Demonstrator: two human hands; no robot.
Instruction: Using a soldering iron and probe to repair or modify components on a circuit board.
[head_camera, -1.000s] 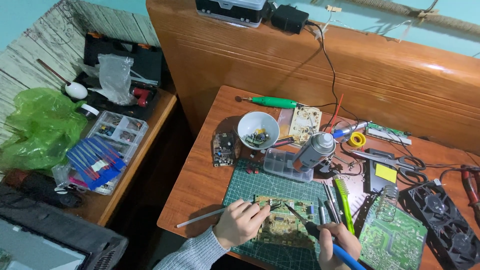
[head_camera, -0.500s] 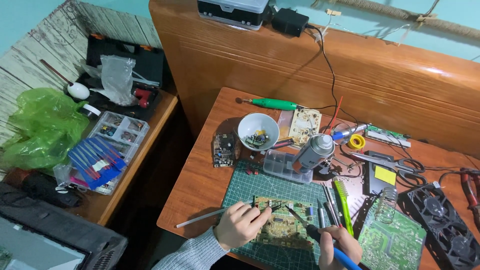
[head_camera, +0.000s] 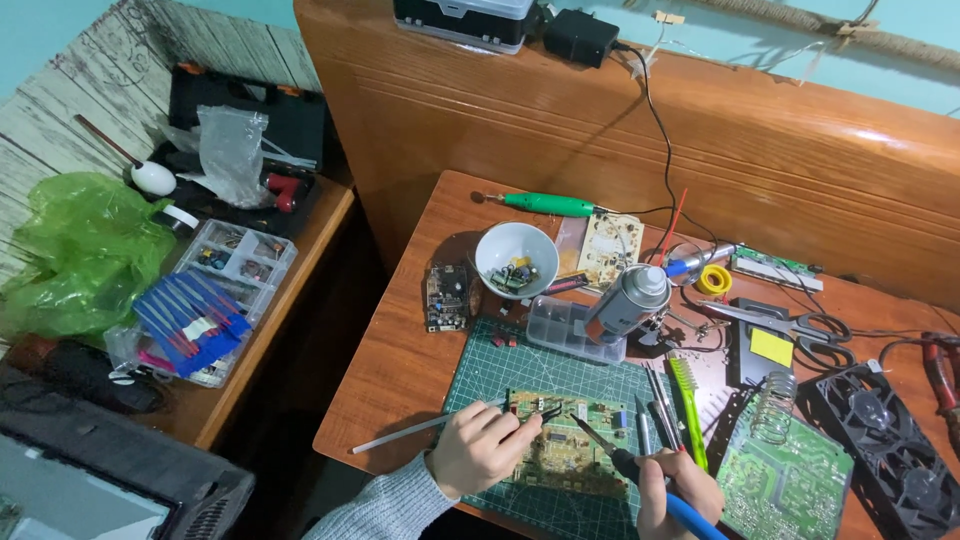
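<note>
A green circuit board (head_camera: 570, 445) lies on a dark green cutting mat (head_camera: 520, 375) at the near edge of the wooden table. My left hand (head_camera: 480, 450) rests at the board's left end and pinches black tweezers (head_camera: 545, 412) whose tips touch the board. My right hand (head_camera: 680, 495) holds a blue-handled soldering iron (head_camera: 625, 462), its tip pointing left onto the board close to the tweezers. A thin white rod (head_camera: 420, 428) runs under my left hand.
Behind the mat stand a white bowl of parts (head_camera: 516, 260), a clear parts box (head_camera: 572, 328), a metal can (head_camera: 630, 300) and a green screwdriver (head_camera: 548, 204). A second green board (head_camera: 785, 480) and black fan (head_camera: 885, 440) lie right. A side table (head_camera: 290, 270) holds a green bag (head_camera: 85, 250).
The view has shifted slightly. Both hands stay at the circuit board with the tweezers and soldering iron held in much the same place.
</note>
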